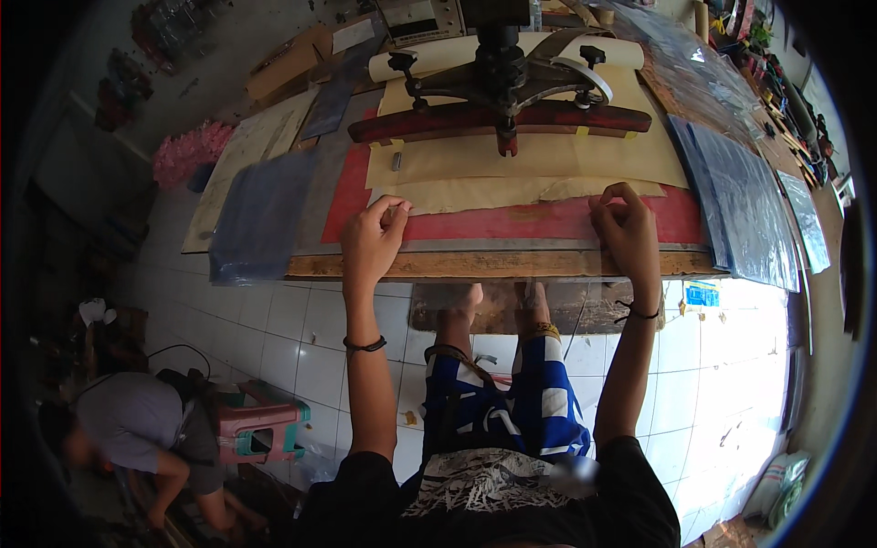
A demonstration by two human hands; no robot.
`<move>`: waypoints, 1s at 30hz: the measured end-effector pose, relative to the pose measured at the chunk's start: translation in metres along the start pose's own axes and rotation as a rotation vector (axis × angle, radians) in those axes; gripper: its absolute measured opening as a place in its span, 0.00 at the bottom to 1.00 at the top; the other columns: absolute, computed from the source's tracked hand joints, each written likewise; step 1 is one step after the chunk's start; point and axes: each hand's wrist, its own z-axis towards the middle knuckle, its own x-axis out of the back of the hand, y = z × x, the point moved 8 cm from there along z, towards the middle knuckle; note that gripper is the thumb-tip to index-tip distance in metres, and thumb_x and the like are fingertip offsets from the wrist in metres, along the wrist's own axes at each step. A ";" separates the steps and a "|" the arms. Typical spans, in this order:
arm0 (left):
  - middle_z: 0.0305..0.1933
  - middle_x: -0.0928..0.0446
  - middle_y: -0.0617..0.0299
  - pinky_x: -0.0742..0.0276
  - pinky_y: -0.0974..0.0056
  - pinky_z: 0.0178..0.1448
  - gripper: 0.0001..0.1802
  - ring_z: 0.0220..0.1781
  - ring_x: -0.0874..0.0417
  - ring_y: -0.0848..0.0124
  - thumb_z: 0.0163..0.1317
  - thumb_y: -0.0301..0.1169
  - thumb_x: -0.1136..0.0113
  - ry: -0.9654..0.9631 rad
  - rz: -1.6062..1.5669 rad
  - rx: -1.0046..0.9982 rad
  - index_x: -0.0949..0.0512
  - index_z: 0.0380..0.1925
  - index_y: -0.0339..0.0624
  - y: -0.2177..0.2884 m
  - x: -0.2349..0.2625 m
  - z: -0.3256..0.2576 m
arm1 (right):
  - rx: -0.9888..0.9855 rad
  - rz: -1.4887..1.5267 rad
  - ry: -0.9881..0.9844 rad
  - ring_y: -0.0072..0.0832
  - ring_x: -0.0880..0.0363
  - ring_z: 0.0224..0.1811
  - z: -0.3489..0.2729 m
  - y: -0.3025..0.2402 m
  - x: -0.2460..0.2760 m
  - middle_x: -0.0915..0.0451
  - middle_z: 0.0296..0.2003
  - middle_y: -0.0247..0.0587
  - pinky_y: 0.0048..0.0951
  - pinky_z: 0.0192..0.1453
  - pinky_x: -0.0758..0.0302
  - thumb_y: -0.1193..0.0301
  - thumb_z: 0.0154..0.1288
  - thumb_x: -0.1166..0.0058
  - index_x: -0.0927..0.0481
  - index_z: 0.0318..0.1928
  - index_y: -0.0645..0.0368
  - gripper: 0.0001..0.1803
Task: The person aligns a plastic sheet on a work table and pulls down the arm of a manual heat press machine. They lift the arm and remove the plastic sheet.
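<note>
My left hand [373, 239] is closed in a pinch above the front of the red mat [457, 228]. On the other side my right hand [628, 228] pinches too, thumb against curled fingers. Between them a thin clear plastic sheet [557, 265] shows faintly, its lower part over the wooden table edge [438, 266]; most of its outline is too transparent to follow. Brown paper [512, 187] with a torn front edge lies on the mat. Beyond my hands, a press with a red-and-black bar [438, 121] stands over the paper.
Bluish plastic sheets [260, 215] drape off the table's left side, and a stack of clear plastic sheets [740, 201] hangs at the right. A white roll [438, 60] lies behind the press. At lower left a person [146, 420] bends beside a red-and-green stool [260, 425].
</note>
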 end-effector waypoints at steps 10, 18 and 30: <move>0.26 0.16 0.54 0.29 0.65 0.31 0.12 0.25 0.17 0.69 0.69 0.36 0.41 -0.017 -0.042 0.003 0.17 0.39 0.39 -0.006 -0.001 0.000 | -0.005 0.010 -0.005 0.15 0.28 0.17 0.001 0.003 -0.002 0.20 0.18 0.36 0.21 0.23 0.36 0.70 0.68 0.40 0.26 0.36 0.63 0.10; 0.20 0.20 0.56 0.29 0.61 0.28 0.10 0.20 0.20 0.64 0.67 0.38 0.39 0.025 -0.087 -0.044 0.17 0.37 0.43 -0.006 0.001 -0.001 | 0.002 -0.011 -0.003 0.14 0.28 0.20 0.001 0.003 -0.003 0.19 0.20 0.37 0.21 0.25 0.34 0.70 0.68 0.41 0.26 0.36 0.63 0.10; 0.16 0.25 0.55 0.34 0.62 0.27 0.12 0.17 0.25 0.68 0.68 0.37 0.41 -0.002 -0.048 0.038 0.17 0.42 0.41 -0.002 0.005 -0.001 | 0.040 0.046 -0.042 0.14 0.27 0.22 0.000 0.006 -0.006 0.18 0.23 0.37 0.21 0.26 0.32 0.70 0.68 0.40 0.26 0.38 0.63 0.09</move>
